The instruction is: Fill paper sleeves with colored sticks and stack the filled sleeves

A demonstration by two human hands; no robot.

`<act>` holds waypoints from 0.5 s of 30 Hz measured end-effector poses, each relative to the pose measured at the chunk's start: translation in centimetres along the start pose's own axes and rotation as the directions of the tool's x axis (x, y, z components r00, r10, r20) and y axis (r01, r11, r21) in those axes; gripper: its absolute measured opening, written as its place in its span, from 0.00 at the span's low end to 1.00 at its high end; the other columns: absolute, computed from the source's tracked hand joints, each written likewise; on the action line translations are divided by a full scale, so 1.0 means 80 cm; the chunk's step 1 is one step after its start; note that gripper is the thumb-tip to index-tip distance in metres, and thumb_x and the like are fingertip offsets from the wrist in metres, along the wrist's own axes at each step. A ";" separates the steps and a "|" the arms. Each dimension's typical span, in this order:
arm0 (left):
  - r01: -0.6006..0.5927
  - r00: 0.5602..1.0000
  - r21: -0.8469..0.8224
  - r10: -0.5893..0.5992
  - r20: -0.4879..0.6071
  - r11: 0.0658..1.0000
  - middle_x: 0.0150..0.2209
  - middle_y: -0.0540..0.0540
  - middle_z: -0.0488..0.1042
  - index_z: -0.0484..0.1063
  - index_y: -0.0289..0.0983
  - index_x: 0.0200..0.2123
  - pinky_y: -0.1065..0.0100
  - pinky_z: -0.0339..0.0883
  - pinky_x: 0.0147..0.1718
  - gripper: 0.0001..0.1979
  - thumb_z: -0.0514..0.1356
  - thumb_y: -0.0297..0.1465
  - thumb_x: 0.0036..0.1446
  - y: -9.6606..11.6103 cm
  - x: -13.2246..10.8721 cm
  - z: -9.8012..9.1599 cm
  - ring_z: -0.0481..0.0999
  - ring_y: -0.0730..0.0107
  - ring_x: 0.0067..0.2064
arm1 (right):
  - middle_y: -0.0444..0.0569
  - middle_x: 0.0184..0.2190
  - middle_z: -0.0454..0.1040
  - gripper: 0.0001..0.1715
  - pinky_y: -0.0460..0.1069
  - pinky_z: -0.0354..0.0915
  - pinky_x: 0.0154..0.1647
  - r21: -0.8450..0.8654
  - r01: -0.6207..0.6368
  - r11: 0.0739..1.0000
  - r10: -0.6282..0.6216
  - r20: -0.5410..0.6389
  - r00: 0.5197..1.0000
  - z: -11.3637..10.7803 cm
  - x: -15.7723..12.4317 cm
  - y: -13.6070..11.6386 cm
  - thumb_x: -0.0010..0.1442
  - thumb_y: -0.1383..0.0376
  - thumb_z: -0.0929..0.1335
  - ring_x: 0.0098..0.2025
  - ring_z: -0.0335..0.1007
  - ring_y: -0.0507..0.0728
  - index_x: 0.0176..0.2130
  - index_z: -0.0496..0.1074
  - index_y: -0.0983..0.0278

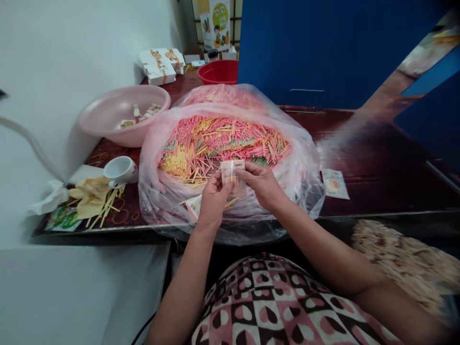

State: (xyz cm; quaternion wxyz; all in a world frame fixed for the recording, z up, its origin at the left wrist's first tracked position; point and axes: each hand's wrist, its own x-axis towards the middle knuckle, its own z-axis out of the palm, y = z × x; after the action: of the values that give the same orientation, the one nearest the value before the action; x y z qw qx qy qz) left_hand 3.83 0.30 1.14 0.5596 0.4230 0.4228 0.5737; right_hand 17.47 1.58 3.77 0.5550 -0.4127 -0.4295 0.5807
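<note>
Both of my hands grip a small clear printed packet (233,173) above the front of a big plastic bag (305,143). My left hand (214,194) pinches its left side with the thumb over the front. At its upper right side, the fingers of my right hand (263,184) close on the packet. Thin pink, yellow and green sticks (230,134) fill the open bag. Under my left hand lies another printed packet (194,206), partly hidden. What is inside the held packet is too small to make out.
A pink basin (124,112) with small packets stands left, near a white cup (121,170) and loose yellow sticks (104,211). One flat packet (335,183) lies right of the bag. Behind are a red basin (218,72), white boxes (160,64) and a blue panel (305,52).
</note>
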 end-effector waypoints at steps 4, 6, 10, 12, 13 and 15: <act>-0.030 0.999 -0.008 0.030 -0.013 1.000 0.42 0.47 0.82 0.75 0.39 0.44 0.65 0.72 0.47 0.19 0.73 0.37 0.50 -0.003 0.001 0.007 0.79 0.68 0.43 | 0.43 0.29 0.77 0.19 0.49 0.67 0.37 -0.039 -0.014 0.999 0.014 -0.002 1.000 0.000 -0.004 0.011 0.50 0.50 0.78 0.32 0.68 0.52 0.32 0.78 0.61; -0.032 0.999 0.044 0.031 0.018 0.999 0.39 0.49 0.81 0.75 0.39 0.45 0.66 0.72 0.45 0.19 0.72 0.39 0.51 -0.003 0.000 0.009 0.79 0.69 0.40 | 0.43 0.28 0.74 0.20 0.49 0.65 0.35 -0.130 0.022 0.991 -0.025 -0.023 0.999 -0.003 -0.008 0.018 0.52 0.49 0.76 0.31 0.66 0.52 0.31 0.75 0.62; -0.113 0.993 0.327 0.100 0.057 0.938 0.39 0.49 0.79 0.73 0.40 0.55 0.66 0.72 0.43 0.24 0.67 0.40 0.56 0.016 -0.007 -0.007 0.79 0.68 0.40 | 0.41 0.26 0.68 0.20 0.47 0.62 0.33 -0.331 0.129 0.935 -0.177 -0.119 0.977 -0.043 -0.017 0.010 0.58 0.48 0.72 0.30 0.63 0.51 0.30 0.70 0.61; -0.223 0.972 0.594 0.226 0.071 0.773 0.42 0.46 0.79 0.77 0.39 0.50 0.64 0.72 0.44 0.19 0.65 0.41 0.58 0.029 -0.009 -0.029 0.78 0.64 0.44 | 0.42 0.28 0.70 0.20 0.47 0.63 0.33 -0.390 0.121 0.913 -0.220 -0.220 0.950 -0.088 -0.025 -0.005 0.59 0.47 0.70 0.30 0.64 0.51 0.33 0.71 0.61; -0.266 0.957 0.700 0.267 0.111 0.663 0.42 0.46 0.80 0.79 0.40 0.46 0.62 0.72 0.45 0.16 0.64 0.41 0.60 0.034 -0.010 -0.043 0.78 0.62 0.44 | 0.43 0.29 0.72 0.19 0.47 0.64 0.33 -0.417 0.105 0.903 -0.238 -0.281 0.930 -0.117 -0.030 -0.014 0.59 0.47 0.70 0.30 0.65 0.52 0.35 0.72 0.60; -0.331 0.932 0.818 0.300 0.205 0.470 0.41 0.45 0.81 0.80 0.40 0.40 0.58 0.71 0.50 0.13 0.60 0.41 0.63 0.036 -0.010 -0.070 0.79 0.58 0.45 | 0.44 0.31 0.75 0.20 0.49 0.67 0.33 -0.482 0.053 0.875 -0.276 -0.405 0.872 -0.180 -0.042 -0.031 0.59 0.47 0.70 0.31 0.69 0.54 0.39 0.74 0.60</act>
State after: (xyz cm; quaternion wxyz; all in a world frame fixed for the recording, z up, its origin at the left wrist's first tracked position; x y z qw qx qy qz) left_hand -2.33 -0.58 2.28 0.1778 0.7188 0.5513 0.3845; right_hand 32.08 -1.14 1.95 0.5769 -0.6179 -0.4435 0.2976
